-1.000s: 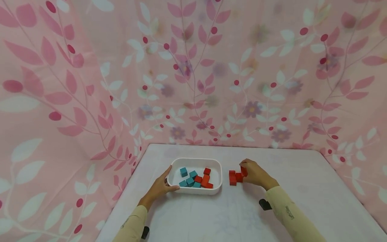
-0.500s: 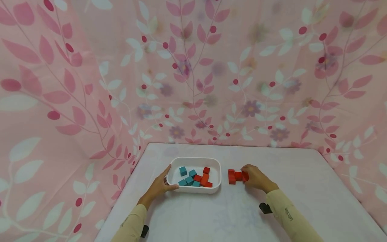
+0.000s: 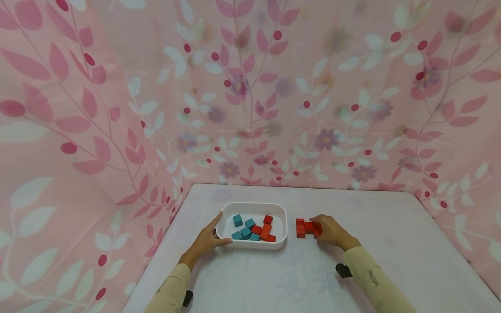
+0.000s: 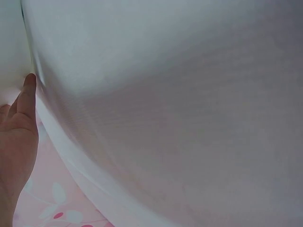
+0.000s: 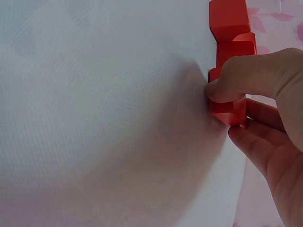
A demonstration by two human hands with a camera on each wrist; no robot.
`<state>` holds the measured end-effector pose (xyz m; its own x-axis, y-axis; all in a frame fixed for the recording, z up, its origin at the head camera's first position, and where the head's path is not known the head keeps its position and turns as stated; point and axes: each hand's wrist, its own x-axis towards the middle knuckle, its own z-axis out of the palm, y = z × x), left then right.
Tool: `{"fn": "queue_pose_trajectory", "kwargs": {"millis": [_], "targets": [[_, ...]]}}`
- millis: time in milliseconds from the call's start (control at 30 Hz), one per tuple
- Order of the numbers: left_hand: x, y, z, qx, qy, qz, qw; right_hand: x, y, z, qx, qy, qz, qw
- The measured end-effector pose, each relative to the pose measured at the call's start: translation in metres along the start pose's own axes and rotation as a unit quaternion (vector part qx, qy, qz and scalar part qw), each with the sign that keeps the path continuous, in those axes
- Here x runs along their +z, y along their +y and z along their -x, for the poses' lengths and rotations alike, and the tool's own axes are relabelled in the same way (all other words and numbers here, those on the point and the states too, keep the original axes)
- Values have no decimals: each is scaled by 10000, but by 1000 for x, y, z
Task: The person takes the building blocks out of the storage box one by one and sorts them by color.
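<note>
On the table (image 3: 297, 278), just right of the tray (image 3: 258, 246), your right hand (image 3: 332, 230) pinches the end block (image 5: 223, 108), thumb on one side and fingers on the other. It is red and sits at the right end of a small row, with the middle block (image 3: 309, 227) and then the far block (image 3: 300, 228). Your left hand (image 3: 206, 240) is spread wide at the tray's left end, thumb and fingers against it. The tray holds blue blocks (image 3: 237, 221) and more red blocks (image 3: 266, 231).

If you push the end block too hard to the left, the row may slide and go crooked. If one finger lets go first, the end block may twist or tip. If your left hand leans too hard, the tray may skid and bump the far block.

Your thumb and fingers hide much of the end block, so I can't tell its whole shape. I can't tell if the far block is one piece or two. The tray's front wall hides the bottoms of the nearest blocks. The left wrist view shows no blocks, and some left fingers are hidden.
</note>
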<state>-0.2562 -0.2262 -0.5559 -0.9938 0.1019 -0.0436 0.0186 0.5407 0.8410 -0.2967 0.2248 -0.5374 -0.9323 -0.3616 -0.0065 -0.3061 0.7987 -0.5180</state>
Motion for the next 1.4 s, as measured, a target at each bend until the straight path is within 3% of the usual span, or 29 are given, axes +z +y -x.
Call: {"fn": "queue_pose_trajectory", "kwargs": {"millis": [300, 600, 733, 1033, 1400], "targets": [[-2, 1, 1, 36, 22, 42, 10000, 3, -1, 0, 216, -106, -147, 9996], [-3, 0, 0, 46, 20, 35, 10000, -4, -8, -5, -57, -7, 15, 10000], [-3, 0, 0, 42, -16, 65, 10000, -11, -24, -8, -137, 34, -80, 9999], [-5, 2, 3, 15, 35, 76, 10000, -11, -71, -29, -1162, 435, -262, 9919], [-1, 1, 2, 88, -95, 131, 9998, 17, -108, -57, -879, 131, -712, 9935]]}}
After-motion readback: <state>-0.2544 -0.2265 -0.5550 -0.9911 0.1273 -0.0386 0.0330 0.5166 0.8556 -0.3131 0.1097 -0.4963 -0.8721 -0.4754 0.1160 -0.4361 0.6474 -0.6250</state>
